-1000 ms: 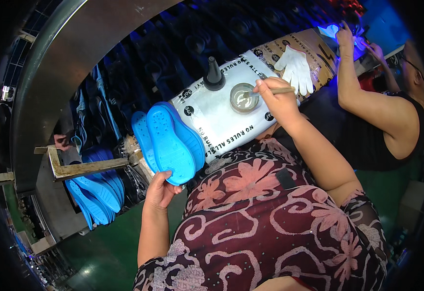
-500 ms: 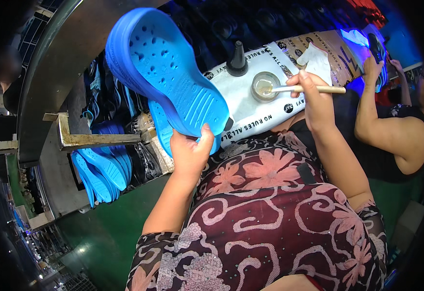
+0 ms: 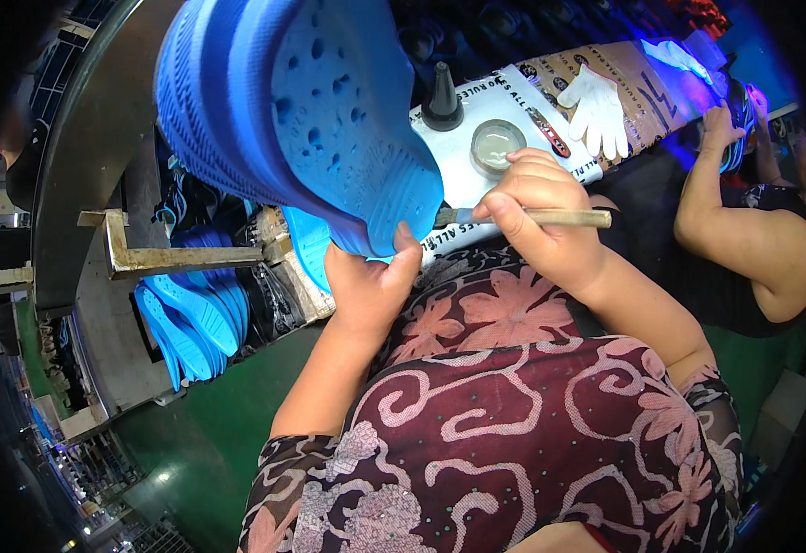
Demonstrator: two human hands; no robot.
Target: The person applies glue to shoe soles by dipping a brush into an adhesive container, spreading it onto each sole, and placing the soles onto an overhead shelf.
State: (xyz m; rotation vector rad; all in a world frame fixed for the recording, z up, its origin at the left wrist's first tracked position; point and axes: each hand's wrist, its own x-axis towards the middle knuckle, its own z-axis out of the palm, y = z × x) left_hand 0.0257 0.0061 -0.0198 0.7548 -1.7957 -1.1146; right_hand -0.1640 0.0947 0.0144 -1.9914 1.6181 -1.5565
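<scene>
My left hand (image 3: 371, 281) grips the heel end of a thick blue foam shoe sole (image 3: 357, 129), thumb on top, its holed inner face turned toward me. Another blue sole (image 3: 307, 241) shows partly beneath it. In my right hand (image 3: 546, 221) is a brush (image 3: 571, 218) with a pale wooden handle, held level. Its bristle end is at the heel edge of the sole; whether it touches is hard to tell. Just beyond my right fingers stands a small round jar (image 3: 495, 143) of cloudy liquid.
On the printed sheet (image 3: 458, 166) stand a black cone-shaped bottle (image 3: 443, 100) and a red-ended tool (image 3: 551, 135). A white glove (image 3: 597, 112) lies further right. More blue soles (image 3: 191, 313) are stacked at left beside a metal bracket (image 3: 182, 261). A co-worker's arm (image 3: 721, 203) is at right.
The brush has left the jar and moved left and down to the sole's heel. The sole has tipped and come nearer the camera. The white glove shows more fully.
</scene>
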